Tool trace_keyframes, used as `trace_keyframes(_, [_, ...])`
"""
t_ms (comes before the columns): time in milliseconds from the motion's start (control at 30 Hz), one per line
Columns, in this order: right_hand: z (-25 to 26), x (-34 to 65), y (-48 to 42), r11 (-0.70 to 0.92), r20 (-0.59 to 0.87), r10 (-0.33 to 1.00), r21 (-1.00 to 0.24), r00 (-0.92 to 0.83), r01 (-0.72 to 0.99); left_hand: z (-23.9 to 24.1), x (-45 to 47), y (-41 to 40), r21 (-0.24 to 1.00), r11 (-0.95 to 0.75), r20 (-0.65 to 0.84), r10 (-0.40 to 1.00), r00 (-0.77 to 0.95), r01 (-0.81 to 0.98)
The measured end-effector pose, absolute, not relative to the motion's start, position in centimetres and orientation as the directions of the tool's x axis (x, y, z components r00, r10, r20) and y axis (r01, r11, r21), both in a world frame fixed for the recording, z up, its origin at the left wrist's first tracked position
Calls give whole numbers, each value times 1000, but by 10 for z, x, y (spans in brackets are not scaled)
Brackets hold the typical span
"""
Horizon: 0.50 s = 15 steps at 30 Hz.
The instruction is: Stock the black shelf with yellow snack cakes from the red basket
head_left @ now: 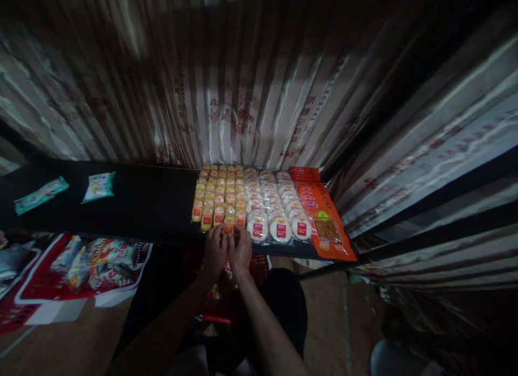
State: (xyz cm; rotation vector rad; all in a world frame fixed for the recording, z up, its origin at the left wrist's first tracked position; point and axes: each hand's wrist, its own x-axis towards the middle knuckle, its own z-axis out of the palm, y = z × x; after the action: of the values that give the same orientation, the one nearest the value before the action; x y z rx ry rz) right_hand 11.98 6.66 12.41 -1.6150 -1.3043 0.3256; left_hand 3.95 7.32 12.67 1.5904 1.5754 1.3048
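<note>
My left hand (216,251) and my right hand (240,250) are side by side at the front edge of a black shelf (154,209). Between their closed fingertips is a small yellow snack pack (229,224) with a red label, at the front of its column. Behind and beside it stand several columns of like yellow packs (219,190). To the right, rows of round white rice crackers (280,230) in clear wrappers overlap one another. Flat orange snack bags (324,219) lie overlapped at the shelf's right end.
Two green-and-white packets, a long one (42,195) and a shorter one (98,186), lie on the shelf's left part. Below left is a red basket (40,289) of bagged snacks. Another red basket (259,265) sits between the legs. A pleated curtain (243,95) hangs behind.
</note>
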Motion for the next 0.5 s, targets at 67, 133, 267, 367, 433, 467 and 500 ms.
trace_keyframes(67, [125, 121, 66, 87, 359, 856, -809, 372, 581, 126, 39, 73, 878, -182, 271, 951, -148, 442])
trace_keyframes(133, [126, 123, 66, 99, 373, 852, -804, 368, 587, 127, 39, 73, 858, -205, 300, 945, -134, 472])
trace_keyframes(267, [126, 124, 65, 127, 416, 831, -788, 369, 602, 126, 39, 75, 807, -239, 351, 930, -112, 541])
trace_keyframes(367, [126, 125, 66, 128, 417, 836, -781, 357, 611, 123, 40, 78, 802, -252, 360, 928, -102, 541])
trace_keyframes(433, [126, 126, 66, 125, 413, 843, -773, 344, 622, 120, 41, 81, 804, -261, 368, 924, -101, 533])
trace_keyframes(467, [127, 127, 67, 126, 413, 847, -769, 336, 627, 119, 41, 82, 806, -264, 372, 922, -105, 530])
trace_keyframes(500, [127, 127, 67, 129, 415, 849, -764, 328, 632, 118, 42, 83, 807, -265, 375, 920, -112, 528])
